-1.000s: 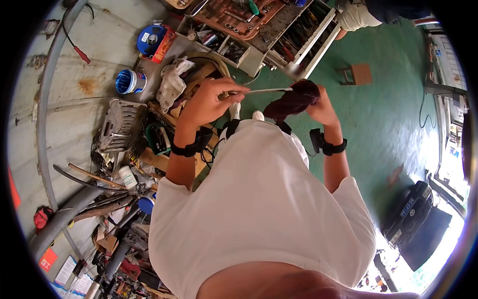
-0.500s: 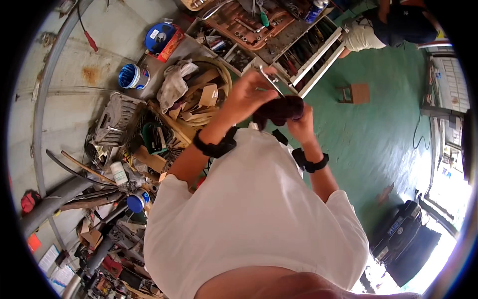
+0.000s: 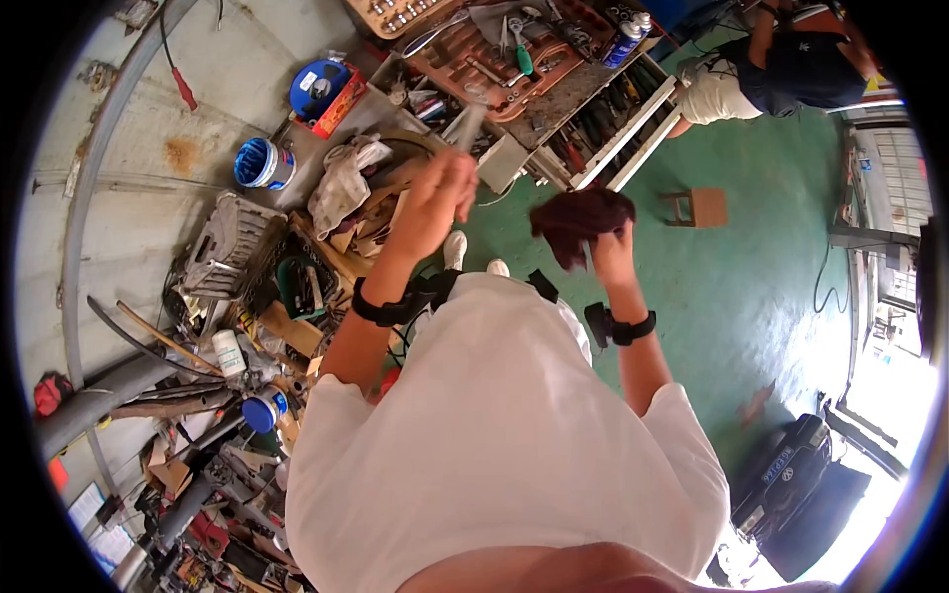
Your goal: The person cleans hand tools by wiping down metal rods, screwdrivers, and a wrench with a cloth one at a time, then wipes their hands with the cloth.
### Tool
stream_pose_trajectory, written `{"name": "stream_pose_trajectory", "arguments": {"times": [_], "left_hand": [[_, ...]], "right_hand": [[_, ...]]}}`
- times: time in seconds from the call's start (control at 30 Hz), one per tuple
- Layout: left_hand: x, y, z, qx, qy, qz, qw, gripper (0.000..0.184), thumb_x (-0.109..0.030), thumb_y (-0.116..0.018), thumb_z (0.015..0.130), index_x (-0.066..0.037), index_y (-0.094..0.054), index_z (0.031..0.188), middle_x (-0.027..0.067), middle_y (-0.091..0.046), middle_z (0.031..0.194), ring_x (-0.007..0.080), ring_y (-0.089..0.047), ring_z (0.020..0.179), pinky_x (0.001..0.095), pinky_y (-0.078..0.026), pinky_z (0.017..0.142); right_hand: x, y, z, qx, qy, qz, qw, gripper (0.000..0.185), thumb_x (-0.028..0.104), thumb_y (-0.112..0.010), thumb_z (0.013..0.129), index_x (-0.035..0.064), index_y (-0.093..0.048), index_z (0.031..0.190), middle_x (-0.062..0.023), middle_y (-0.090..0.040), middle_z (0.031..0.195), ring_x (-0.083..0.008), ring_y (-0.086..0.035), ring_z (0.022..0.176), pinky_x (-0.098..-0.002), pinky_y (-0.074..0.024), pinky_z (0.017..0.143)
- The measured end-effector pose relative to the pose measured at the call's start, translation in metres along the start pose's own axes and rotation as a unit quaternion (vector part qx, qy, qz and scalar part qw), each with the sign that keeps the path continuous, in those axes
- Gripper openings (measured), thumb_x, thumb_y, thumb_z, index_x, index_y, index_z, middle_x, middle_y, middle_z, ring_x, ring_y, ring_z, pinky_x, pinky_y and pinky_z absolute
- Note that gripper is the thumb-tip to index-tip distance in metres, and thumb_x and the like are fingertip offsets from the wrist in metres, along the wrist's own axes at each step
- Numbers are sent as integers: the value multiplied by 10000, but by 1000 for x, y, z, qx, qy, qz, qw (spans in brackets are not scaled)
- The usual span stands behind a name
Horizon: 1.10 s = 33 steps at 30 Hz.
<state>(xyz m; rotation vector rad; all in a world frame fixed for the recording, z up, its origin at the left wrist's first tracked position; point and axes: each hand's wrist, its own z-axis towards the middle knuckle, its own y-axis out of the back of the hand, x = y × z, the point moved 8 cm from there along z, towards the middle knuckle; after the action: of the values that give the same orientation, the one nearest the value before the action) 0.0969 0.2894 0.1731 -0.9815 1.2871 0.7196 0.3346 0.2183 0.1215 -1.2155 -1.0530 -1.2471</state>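
My left hand (image 3: 435, 203) is closed around a wrench (image 3: 473, 124), whose pale metal end sticks up past the fingers and is smeared by motion. It is over the edge of the round bin, near the tool bench. In my right hand (image 3: 613, 255) a dark maroon cloth (image 3: 583, 222) hangs bunched from the fingers. The wrench and the cloth are apart, with green floor showing between them.
Ahead stands a tool bench with an open drawer (image 3: 633, 133), a socket tray (image 3: 504, 74) and spray cans (image 3: 623, 44). A bin of cardboard scraps (image 3: 371, 227) is at left. A small wooden stool (image 3: 697, 208) and another person (image 3: 781, 74) are at right.
My left hand has drawn the wrench out of the cloth and moved left. My right hand keeps the cloth, which now hangs looser and lower.
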Motion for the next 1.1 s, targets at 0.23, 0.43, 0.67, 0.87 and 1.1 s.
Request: {"name": "stream_pose_trajectory", "arguments": {"times": [0.23,0.43,0.67,0.87,1.1], "left_hand": [[-12,-52,-3,85,38,215,972,330,-277,-494,1047,-10,-543,859,28,-477,660,91,-401,599,266,-348,537],[-32,-40,-1,60,-4,268,962,260,-209,-573,986,20,-597,865,183,-572,631,321,-535,528,398,-391,517],[-30,-42,-6,119,-78,352,925,268,-243,-579,991,-7,-602,866,172,-467,584,302,-425,487,380,-359,499],[-11,-31,-11,183,16,325,928,374,-371,-718,885,-26,-621,993,141,-498,539,232,-459,457,363,-358,482],[2,-54,-7,107,-51,365,923,654,-476,-819,766,-40,-602,1202,115,-599,594,243,-540,490,355,-427,513]], "right_hand": [[57,-78,35,78,-6,179,981,337,34,-591,928,-5,-555,1260,-59,-633,1125,-125,-616,978,-283,-509,867],[62,-48,53,45,49,86,994,253,41,-616,883,-47,-634,1120,-56,-693,982,-120,-643,872,-249,-519,782],[48,-29,44,53,21,-6,998,185,23,-630,843,-51,-664,1009,-42,-689,888,-98,-628,810,-247,-511,734],[52,-48,35,243,-40,-105,963,197,26,-619,810,-49,-651,989,-35,-669,816,-90,-598,763,-242,-491,698],[43,-52,48,143,7,-47,989,284,-50,-559,836,-24,-612,1114,-55,-672,961,-101,-611,817,-270,-512,728]]}}
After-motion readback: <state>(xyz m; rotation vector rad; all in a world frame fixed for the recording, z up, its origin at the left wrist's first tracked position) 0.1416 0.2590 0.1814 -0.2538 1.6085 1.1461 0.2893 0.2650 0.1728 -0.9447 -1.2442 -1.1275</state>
